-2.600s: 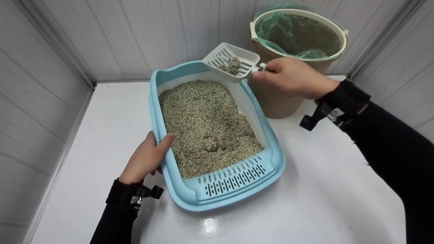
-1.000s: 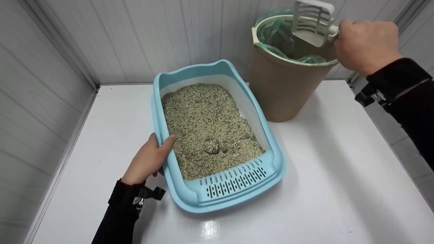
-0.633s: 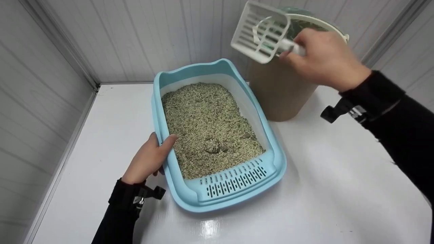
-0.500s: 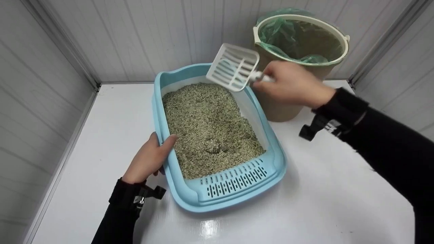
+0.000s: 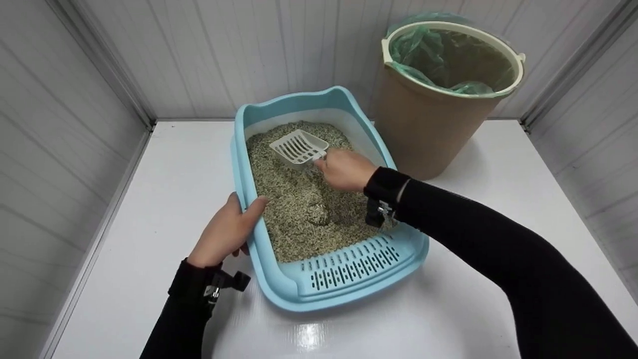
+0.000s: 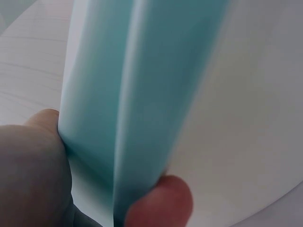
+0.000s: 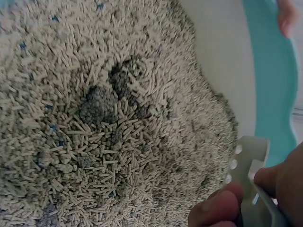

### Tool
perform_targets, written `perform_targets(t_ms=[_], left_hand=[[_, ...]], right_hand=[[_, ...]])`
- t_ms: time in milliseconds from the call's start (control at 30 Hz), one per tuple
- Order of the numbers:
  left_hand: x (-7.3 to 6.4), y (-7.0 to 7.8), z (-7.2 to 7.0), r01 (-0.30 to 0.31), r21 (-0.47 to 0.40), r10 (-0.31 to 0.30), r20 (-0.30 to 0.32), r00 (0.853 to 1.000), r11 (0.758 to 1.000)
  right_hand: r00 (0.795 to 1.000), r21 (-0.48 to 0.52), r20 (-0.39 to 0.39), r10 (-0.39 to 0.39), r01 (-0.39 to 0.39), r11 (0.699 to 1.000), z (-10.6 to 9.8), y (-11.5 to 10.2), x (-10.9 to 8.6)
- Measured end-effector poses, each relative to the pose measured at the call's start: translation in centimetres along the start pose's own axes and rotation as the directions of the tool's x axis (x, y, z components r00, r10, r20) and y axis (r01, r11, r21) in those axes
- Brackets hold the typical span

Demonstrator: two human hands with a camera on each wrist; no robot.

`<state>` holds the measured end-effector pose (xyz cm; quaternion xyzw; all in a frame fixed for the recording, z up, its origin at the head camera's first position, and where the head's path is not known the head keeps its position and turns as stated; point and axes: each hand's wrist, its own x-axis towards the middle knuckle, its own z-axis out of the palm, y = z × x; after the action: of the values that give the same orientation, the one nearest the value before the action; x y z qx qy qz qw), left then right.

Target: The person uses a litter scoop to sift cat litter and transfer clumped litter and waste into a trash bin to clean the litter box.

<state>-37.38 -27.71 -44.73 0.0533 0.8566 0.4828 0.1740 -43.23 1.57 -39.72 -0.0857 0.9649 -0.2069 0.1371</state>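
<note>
Moved down and left since earlier frame, along with right hand (image 5: 346,169): white slotted litter scoop (image 5: 298,146), now over pellet litter (image 5: 291,234) just above frame centre, contact unclear. Held by handle, fingers curled round it. Clasped at left rim by left hand (image 5: 227,232), thumb over top edge: blue litter tray (image 5: 279,294), mid-frame, holding beige-grey pellets, dark clumps (image 7: 98,104) among them, left of centre in right wrist view. Upper right: tan bin (image 5: 428,129), just beside tray, lined with green plastic bag (image 5: 418,52).
</note>
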Motion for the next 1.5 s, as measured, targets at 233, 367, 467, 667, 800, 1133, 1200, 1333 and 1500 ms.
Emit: perform_targets(t_ms=[233,367,467,667,800,1133,1200,1333,1500], left_hand=[[-0.1,0.3,0.4,-0.012,0.001,0.012,0.005,1.0,1.0],[0.0,0.4,0.3,-0.013,0.005,0.013,0.009,1.0,1.0],[0.0,0.4,0.2,-0.009,0.009,0.009,0.005,1.0,1.0],[0.0,0.2,0.0,-0.01,0.01,0.01,-0.001,1.0,1.0],[0.0,0.2,0.0,-0.01,0.011,0.01,0.003,1.0,1.0],[0.0,0.3,-0.3,-0.021,-0.007,0.021,0.033,0.999,1.0],[-0.2,0.4,-1.1,-0.014,-0.007,0.015,0.077,0.997,1.0],[0.1,1.3,-3.6,0.014,0.008,-0.015,0.14,0.99,1.0],[3.0,2.5,-6.2,0.054,0.034,-0.057,0.098,0.994,0.998]], right_hand=[[1.0,-0.121,0.005,0.012,-0.011,0.993,2.1,1.1,2.1],[1.0,-0.149,0.018,0.009,-0.007,0.989,2.7,1.5,2.4],[1.0,-0.161,0.016,-0.005,0.008,0.987,2.8,1.6,2.4],[1.0,-0.19,0.021,-0.019,0.023,0.981,2.3,1.8,2.3],[1.0,-0.184,-0.008,-0.024,0.023,0.983,1.0,2.1,1.3],[0.922,-0.053,-0.358,-0.149,0.139,0.989,-2.1,5.7,-9.1],[0.899,-0.032,-0.416,-0.135,0.134,0.991,-1.5,7.1,-11.2],[0.938,0.091,-0.346,0.028,0.004,0.996,0.3,9.4,-14.0],[0.978,0.284,-0.141,0.157,-0.112,0.952,2.7,10.5,-15.0]])
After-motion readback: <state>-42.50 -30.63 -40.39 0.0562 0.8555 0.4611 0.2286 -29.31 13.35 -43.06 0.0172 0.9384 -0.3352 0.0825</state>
